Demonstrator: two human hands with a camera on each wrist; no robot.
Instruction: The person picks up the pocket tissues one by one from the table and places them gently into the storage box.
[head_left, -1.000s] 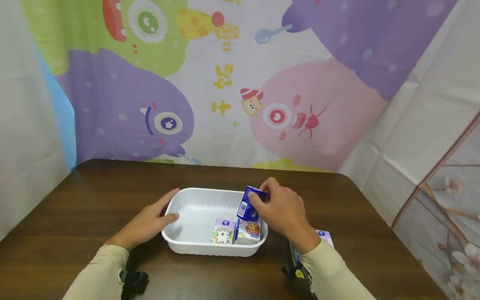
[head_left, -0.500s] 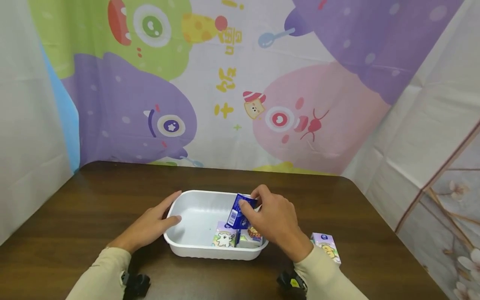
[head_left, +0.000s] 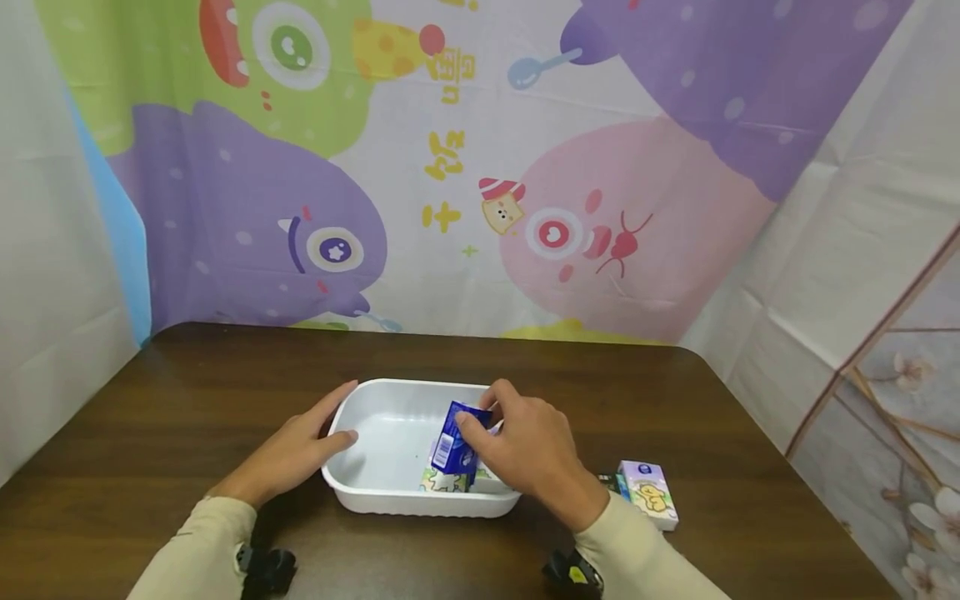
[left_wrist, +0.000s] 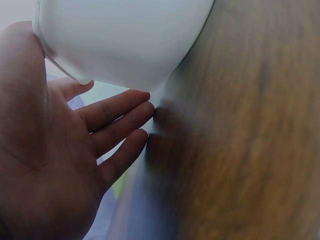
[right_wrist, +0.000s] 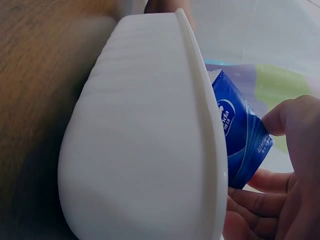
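My right hand (head_left: 525, 442) pinches a blue tissue pack (head_left: 453, 442) between thumb and fingers, tilted over the right half of a white plastic basin (head_left: 375, 500). In the right wrist view the blue pack (right_wrist: 240, 130) shows beyond the basin's rim (right_wrist: 212, 125). Under it lies a patterned pack (head_left: 446, 482) with a cartoon print, largely covered. Another pack beside that one is mostly hidden by the right hand. My left hand (head_left: 296, 454) holds the basin's left end, thumb over the rim. In the left wrist view the other fingers (left_wrist: 125, 112) reach along its outside.
On the brown table (head_left: 300, 358), right of the basin, lies a lilac pack (head_left: 648, 492) with a yellow cartoon animal. A dark green edge of something (head_left: 609, 481) shows beside it, partly behind the right wrist. A printed curtain (head_left: 450, 250) hangs behind the table.
My right hand has carried the blue tissue pack left and slightly lower, from above the basin's right end to over the cartoon-print pack. The left hand stays on the basin.
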